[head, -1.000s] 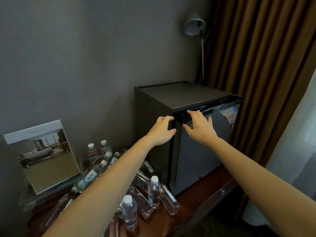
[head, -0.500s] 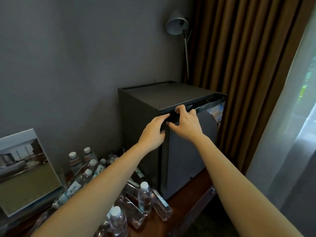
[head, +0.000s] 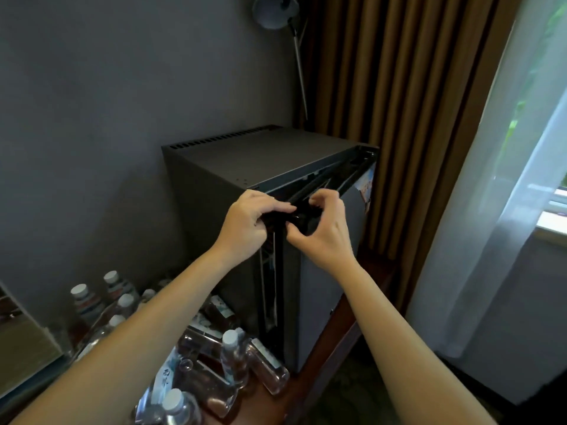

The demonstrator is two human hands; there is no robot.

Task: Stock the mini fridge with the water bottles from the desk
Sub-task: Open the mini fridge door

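A dark grey mini fridge (head: pixel 257 157) stands on the wooden desk (head: pixel 346 326) against the wall. Its door (head: pixel 322 302) is ajar by a narrow gap along the left edge. My left hand (head: pixel 248 222) curls its fingers over the top left corner of the door. My right hand (head: pixel 322 228) grips the door's top edge just beside it. Several clear water bottles (head: pixel 233 354) with white caps stand and lie on the desk left of the fridge, below my left forearm.
A framed picture (head: pixel 21 342) leans on the wall at far left. A lamp (head: pixel 276 10) rises behind the fridge. Brown curtains (head: pixel 399 87) and a sheer white curtain (head: pixel 491 210) hang to the right, with a window beyond.
Both hands closed onto the top left corner of the fridge door, and the door has come slightly open. The camera moved closer and turned right.
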